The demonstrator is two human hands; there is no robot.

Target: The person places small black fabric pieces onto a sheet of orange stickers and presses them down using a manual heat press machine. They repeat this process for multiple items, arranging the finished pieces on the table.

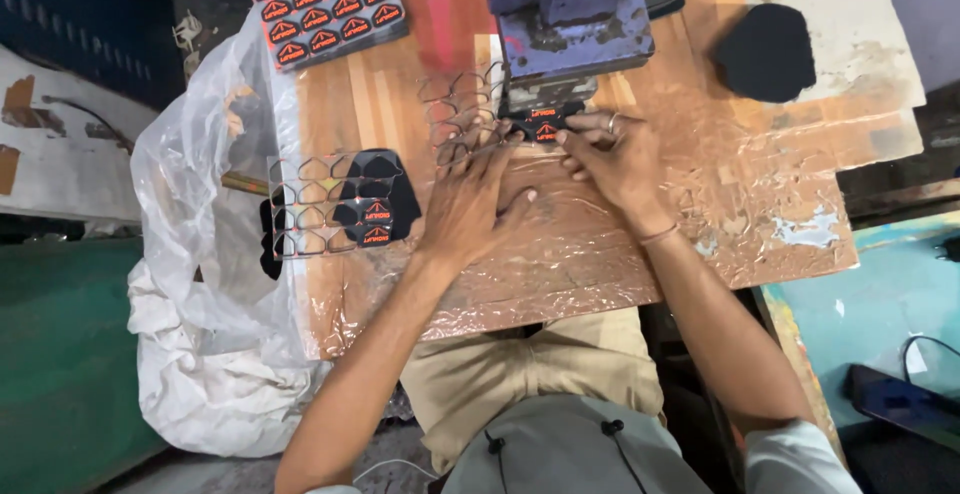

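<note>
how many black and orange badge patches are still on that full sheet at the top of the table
12, in a grid on the grey sheet of black-and-orange badge patches at the table's top left, left of the blue press machine. The sheet's upper edge is cropped, so more may be hidden.

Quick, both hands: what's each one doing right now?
Left hand: open, flat on the clear film sheet, gripping nothing.
Right hand: fingers pinching the black-and-orange patch under the blue press.

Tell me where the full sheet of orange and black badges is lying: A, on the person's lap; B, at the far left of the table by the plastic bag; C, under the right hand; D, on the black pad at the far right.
B: the full badge sheet lies at the table's far left corner, beside the clear plastic bag.
</note>
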